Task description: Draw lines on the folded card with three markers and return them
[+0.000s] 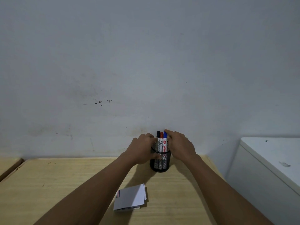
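A black mesh pen holder (160, 166) stands on the wooden table near the wall. Three markers stand upright in it: black cap (158, 134), red cap (161, 135), blue cap (165, 135). My left hand (142, 150) wraps the holder's left side, thumb across its front. My right hand (180, 145) is at the holder's right, its fingertips on the blue marker's cap. The white folded card (129, 198) lies on the table nearer to me, between my forearms, with short black, red and blue lines at its left edge.
The wooden table (48, 184) runs to a grey wall (146, 62) behind the holder. A white cabinet or appliance (267, 159) stands to the right of the table. Another wooden surface (8, 164) adjoins at the far left.
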